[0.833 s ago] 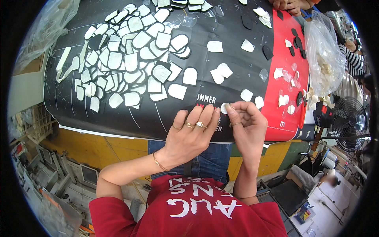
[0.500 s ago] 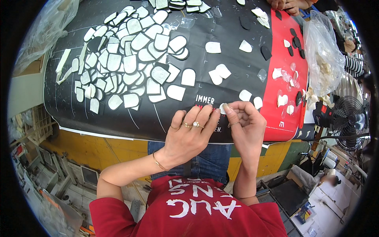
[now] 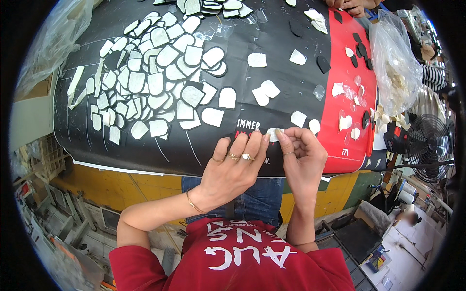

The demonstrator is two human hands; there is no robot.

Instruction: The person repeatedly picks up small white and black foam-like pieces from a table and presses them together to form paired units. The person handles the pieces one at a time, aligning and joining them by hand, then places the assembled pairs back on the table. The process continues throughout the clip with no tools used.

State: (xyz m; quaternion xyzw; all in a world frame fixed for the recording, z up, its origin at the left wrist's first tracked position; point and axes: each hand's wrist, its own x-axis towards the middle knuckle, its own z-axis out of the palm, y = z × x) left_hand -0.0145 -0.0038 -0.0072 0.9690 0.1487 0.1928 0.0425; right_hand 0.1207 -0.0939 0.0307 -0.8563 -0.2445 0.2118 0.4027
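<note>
Between the fingertips of both hands, just above the table's near edge, is a small white rounded pad (image 3: 274, 135). My left hand (image 3: 235, 157), with rings on its fingers, pinches the pad's left side. My right hand (image 3: 304, 154) grips its right side between thumb and forefinger, the other fingers curled. Most of the pad's outline is hidden by the fingers. A large heap of white-faced, black-edged pads (image 3: 156, 83) with one rounded end lies to the left. Nearer my hands lie a single pad (image 3: 212, 116) and two loose white pieces (image 3: 298, 119) (image 3: 314, 126).
The black and red mat (image 3: 272, 34) covers the table. Black pads (image 3: 361, 49) and clear scraps (image 3: 319, 92) lie on the right. A plastic bag (image 3: 395, 68) and a fan (image 3: 429, 145) stand beyond the right edge. Another person's hands (image 3: 352, 7) are at the far right.
The pad between my hands shows a wider white face than before, and my left fingers have shifted slightly. The scene has moved a little left in the picture.
</note>
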